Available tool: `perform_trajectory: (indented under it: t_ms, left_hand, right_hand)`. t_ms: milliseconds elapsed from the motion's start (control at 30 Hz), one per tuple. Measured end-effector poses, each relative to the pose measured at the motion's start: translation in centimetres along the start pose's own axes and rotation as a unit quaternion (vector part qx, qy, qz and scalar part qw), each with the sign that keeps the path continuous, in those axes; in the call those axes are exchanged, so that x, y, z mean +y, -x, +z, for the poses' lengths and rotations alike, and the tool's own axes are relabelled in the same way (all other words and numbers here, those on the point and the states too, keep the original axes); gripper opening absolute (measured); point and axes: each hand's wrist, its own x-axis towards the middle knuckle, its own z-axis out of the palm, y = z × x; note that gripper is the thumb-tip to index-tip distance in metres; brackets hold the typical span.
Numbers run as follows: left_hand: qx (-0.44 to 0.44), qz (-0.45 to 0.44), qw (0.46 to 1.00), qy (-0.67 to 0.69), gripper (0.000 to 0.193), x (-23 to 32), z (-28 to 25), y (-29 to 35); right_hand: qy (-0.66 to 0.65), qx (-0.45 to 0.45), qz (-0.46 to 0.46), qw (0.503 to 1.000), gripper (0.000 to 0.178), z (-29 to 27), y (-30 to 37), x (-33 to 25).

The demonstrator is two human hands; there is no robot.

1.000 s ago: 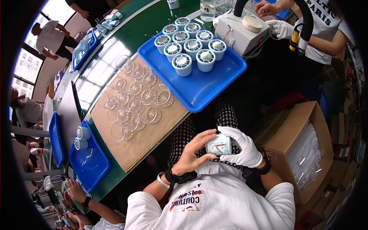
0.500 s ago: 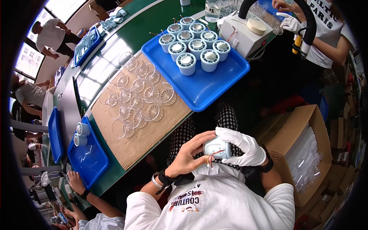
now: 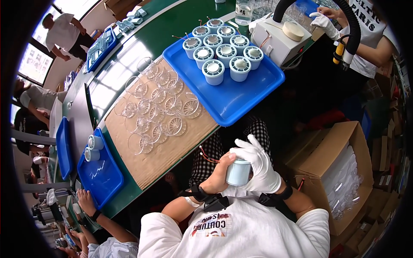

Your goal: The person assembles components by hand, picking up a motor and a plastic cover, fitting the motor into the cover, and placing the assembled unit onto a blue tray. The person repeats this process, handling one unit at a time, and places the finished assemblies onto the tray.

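Above my lap, both hands hold a pale blue cylindrical motor housing (image 3: 238, 173) with its smooth side facing up. My bare left hand (image 3: 218, 175) grips its left side, with the thumb near its upper rim. Thin red wires (image 3: 208, 158) with a small white connector stick out past that hand to the upper left. My white-gloved right hand (image 3: 260, 170) is curled around the right side, some fingers raised over the top. Several similar housings (image 3: 226, 51) with round discs on top stand upright in a blue tray (image 3: 232, 107) ahead of me.
Clear plastic ring-shaped parts (image 3: 159, 107) lie on a cardboard sheet (image 3: 137, 170). At left, another blue tray (image 3: 107, 180) holds two housings, with a co-worker's hand (image 3: 86, 202) at its edge. A cardboard box (image 3: 318, 165) of clear parts stands right; a white machine (image 3: 275, 43) sits behind.
The housing has been turned in my hands: its wires, which hung down in front, now point to the upper left. My right fingers have lifted and shifted around its top.
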Motion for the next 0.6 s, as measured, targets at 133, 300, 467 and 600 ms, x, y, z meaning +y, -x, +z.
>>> perform_trajectory:
  t_ms: [133,300,467,600]
  left_hand:
    - [-0.008,0.028,0.997,0.065,0.051,0.9,0.8,0.7]
    - [-0.009,0.068,0.99,-0.122,0.063,4.8,-0.8,3.7]
    - [0.099,0.232,0.921,-0.297,0.077,13.6,-5.8,10.0]
    - [0.285,0.406,0.799,-0.339,0.052,23.9,-9.5,12.5]
  right_hand:
    - [-0.071,-0.062,-0.024,0.995,0.066,-1.1,-1.9,0.5]
    - [-0.159,-0.14,-0.043,0.976,0.058,-3.2,-5.4,0.0]
    - [0.032,-0.033,0.134,0.99,0.039,-6.7,-11.0,3.0]
    - [0.296,0.014,0.068,0.953,0.035,-6.8,-15.7,7.0]
